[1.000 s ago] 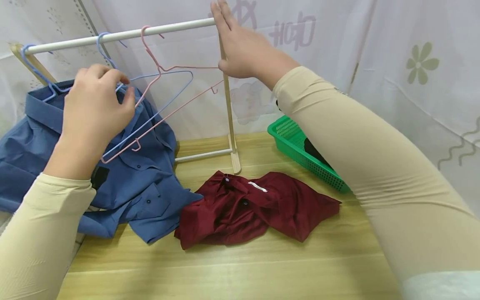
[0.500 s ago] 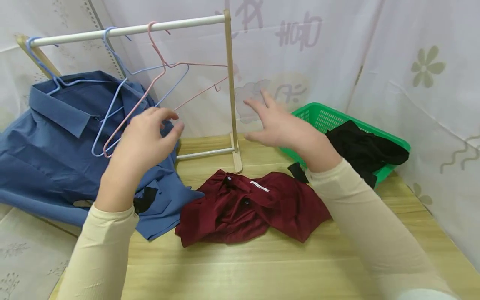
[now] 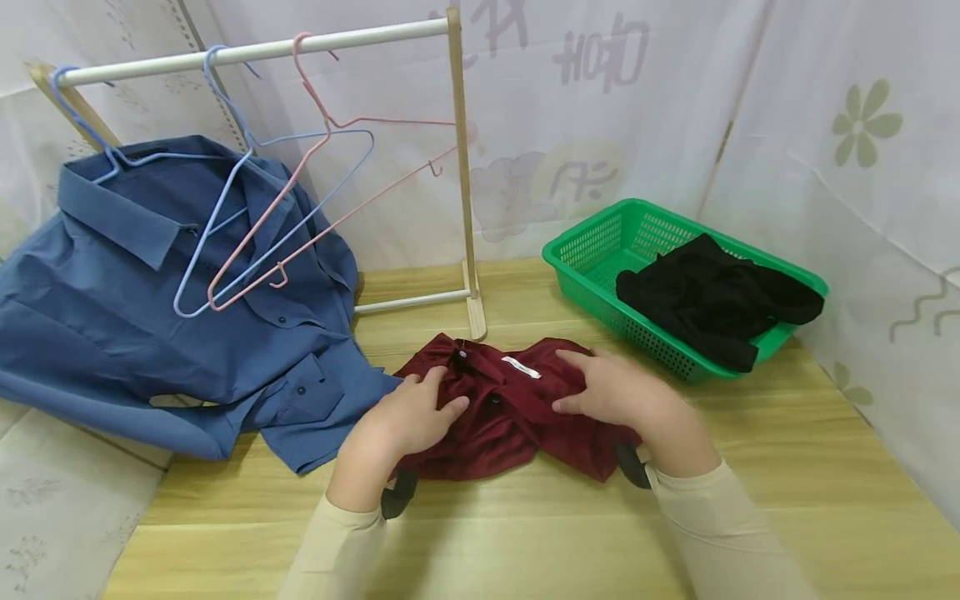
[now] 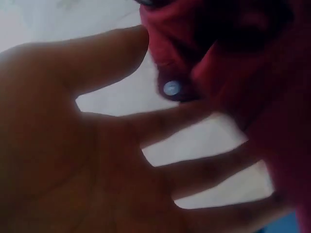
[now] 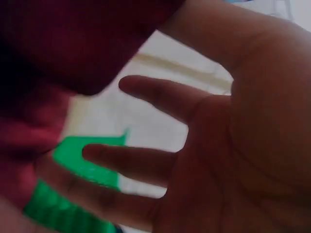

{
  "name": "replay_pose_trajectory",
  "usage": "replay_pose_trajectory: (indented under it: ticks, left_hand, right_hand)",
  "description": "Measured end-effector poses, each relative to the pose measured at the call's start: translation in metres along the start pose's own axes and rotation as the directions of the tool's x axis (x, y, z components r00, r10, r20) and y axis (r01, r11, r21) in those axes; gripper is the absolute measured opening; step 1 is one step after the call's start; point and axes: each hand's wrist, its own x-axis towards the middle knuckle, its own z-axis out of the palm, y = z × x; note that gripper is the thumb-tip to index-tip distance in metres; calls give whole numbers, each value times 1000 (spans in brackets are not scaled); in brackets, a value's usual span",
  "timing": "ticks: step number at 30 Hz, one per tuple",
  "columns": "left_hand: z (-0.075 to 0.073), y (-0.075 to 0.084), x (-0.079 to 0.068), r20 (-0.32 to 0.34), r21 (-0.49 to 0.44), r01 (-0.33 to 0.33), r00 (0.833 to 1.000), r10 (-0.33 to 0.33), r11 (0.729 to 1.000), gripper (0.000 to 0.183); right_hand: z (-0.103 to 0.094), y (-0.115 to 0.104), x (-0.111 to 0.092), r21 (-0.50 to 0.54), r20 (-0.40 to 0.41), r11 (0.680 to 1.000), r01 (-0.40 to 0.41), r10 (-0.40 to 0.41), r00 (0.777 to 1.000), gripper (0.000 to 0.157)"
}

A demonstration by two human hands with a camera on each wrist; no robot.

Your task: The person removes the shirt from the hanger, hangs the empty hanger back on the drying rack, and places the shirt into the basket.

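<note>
A crumpled dark red shirt (image 3: 480,442) with buttons and a white label lies on the wooden table. Over its left part is my left hand (image 3: 401,425), its fingers spread; the left wrist view shows the palm and a pale button (image 4: 172,88) near the fingers. On the shirt's right side, my right hand (image 3: 622,396) has its fingers spread in the same way. In the right wrist view the red cloth (image 5: 73,43) is close to these fingers, and neither hand grips it. Whether the fingertips touch the cloth is hard to tell.
A blue shirt (image 3: 135,317) hangs on a blue hanger from the rack's white rail (image 3: 375,35) at left. Another blue hanger (image 3: 225,196) and a pink hanger (image 3: 311,150) hang beside it. A green basket (image 3: 592,292) at the back right holds black cloth (image 3: 712,292).
My right hand has left the top end of the rack and come down to the red shirt. My left hand has moved from the hangers, right and down, to the same shirt.
</note>
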Motion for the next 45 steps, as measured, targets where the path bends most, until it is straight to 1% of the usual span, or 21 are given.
replay_pose_trajectory:
  ticks: [2,4,6,9,11,13,17,20,22,26,32,34,36,40,42,43,45]
  left_hand:
    - [11,0,2,23,-36,15,1000,-14,999,72]
    - [19,-2,4,28,-60,25,999,-24,998,76]
    - [25,-5,6,42,-91,19,999,-15,996,80]
    - [33,-10,8,72,-157,-5,997,16,988,84]
    - [37,-14,9,95,-201,-17,995,37,979,87]
    - [39,-18,11,110,-234,-14,993,41,972,91]
    - [40,-21,15,102,-253,8,995,19,967,97]
    - [40,-20,19,91,-268,17,996,8,963,102]
    - [41,-16,19,88,-287,14,996,12,958,103]
    - [44,-9,19,92,-322,-21,994,54,946,101]
    - [52,0,18,98,-352,-93,986,136,931,99]
    - [55,4,19,83,-355,-116,985,154,928,98]
    - [59,9,21,64,-364,-123,986,156,923,98]
    - [66,17,25,13,-413,-123,990,141,902,96]
    - [68,20,26,-6,-445,-122,991,134,887,96]
    - [70,22,27,-15,-464,-123,991,131,877,95]
    - [71,24,28,-27,-516,-125,991,130,848,95]
  right_hand:
    - [12,8,-3,4,10,998,-59,59,998,92]
    - [22,15,-6,4,32,994,-105,105,994,102]
    - [30,20,-7,-14,47,991,-134,135,990,106]
    - [38,25,-6,-44,54,989,-143,146,988,106]
    - [42,27,-5,-79,42,988,-133,137,990,103]
    - [45,27,-2,-98,23,988,-122,124,992,101]
    - [47,24,6,-97,-22,993,-73,72,997,99]
    - [49,20,13,-92,-53,995,-41,36,998,101]
    - [51,17,18,-96,-71,995,-39,32,997,103]
    - [56,11,23,-84,-84,995,-51,44,995,107]
    - [61,7,25,-79,-90,996,-38,31,995,106]
    - [62,6,25,-71,-93,997,-34,27,995,107]
    - [63,5,25,-56,-95,998,-24,19,995,108]
    - [65,2,26,-25,-108,999,22,-25,994,103]
    - [66,0,26,-6,-110,999,47,-47,993,101]
    - [66,0,26,5,-110,998,59,-58,992,100]
    - [67,-1,26,37,-102,996,81,-77,992,98]
